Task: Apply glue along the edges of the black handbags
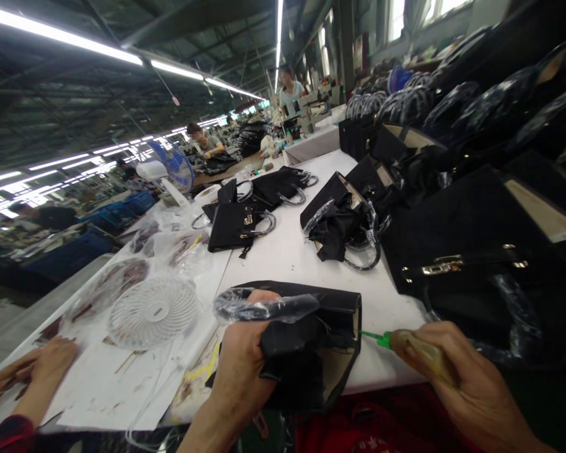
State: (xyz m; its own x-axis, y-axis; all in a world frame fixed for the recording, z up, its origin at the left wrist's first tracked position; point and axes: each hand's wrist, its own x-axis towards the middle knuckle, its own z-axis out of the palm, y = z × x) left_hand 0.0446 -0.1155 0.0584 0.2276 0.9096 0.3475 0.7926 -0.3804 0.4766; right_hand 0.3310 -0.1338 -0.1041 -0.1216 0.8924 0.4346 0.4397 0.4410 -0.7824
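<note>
My left hand [243, 368] is closed around the flap and plastic-wrapped handle [264, 308] of a black handbag [330, 333] lying at the near edge of the white table [287, 251]. My right hand [457, 371] grips a small yellowish squeeze bottle [417, 352] with a green nozzle [375, 338]. The nozzle tip points left at the bag's right edge, very close to it. The bag's tan lining shows at its open side.
Another person's hands [33, 371] rest on paper at the far left. A white desk fan [153, 313] lies flat beside them. Black handbags [238, 226] sit mid-table and fill the right side [476, 251]. Workers sit further back.
</note>
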